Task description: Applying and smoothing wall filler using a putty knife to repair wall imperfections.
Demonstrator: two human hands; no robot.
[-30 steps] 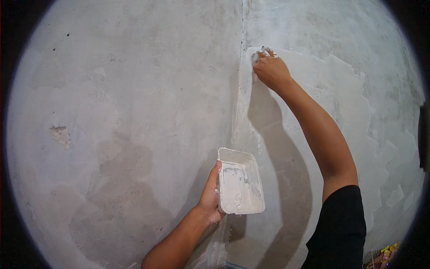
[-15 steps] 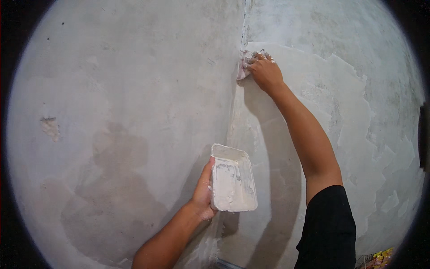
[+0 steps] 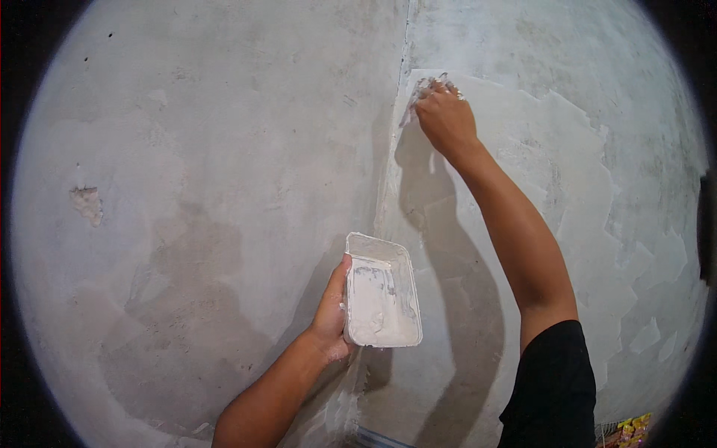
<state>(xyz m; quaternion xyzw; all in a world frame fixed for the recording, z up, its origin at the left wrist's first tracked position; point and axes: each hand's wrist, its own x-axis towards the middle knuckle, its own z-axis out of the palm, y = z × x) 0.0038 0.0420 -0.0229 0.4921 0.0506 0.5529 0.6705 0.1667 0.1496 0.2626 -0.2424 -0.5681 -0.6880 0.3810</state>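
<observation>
My left hand (image 3: 331, 313) grips a clear rectangular plastic tub (image 3: 411, 299) by its left side. White putty (image 3: 367, 300) coats the tub's inside, and its open top is tilted toward me. Higher up, my right hand (image 3: 447, 121) is closed on a putty-smeared scraper (image 3: 408, 114), its thin edge against the wall just right of the corner. The fingers hide most of the scraper, and putty sticks to them. Around that hand the right wall (image 3: 538, 123) bears a fresh pale layer with a ragged outer edge.
The left wall (image 3: 284, 134) is bare grey with a chipped hole (image 3: 87, 205) at far left. A vertical corner seam (image 3: 380, 201) runs between both walls. Yellow packets (image 3: 633, 431) show at the lower right. Shadows of my arms and body fall across both walls.
My right hand has turned the scraper more edge-on and drawn it slightly right, away from the corner. The tub has shifted a little up and left in view.
</observation>
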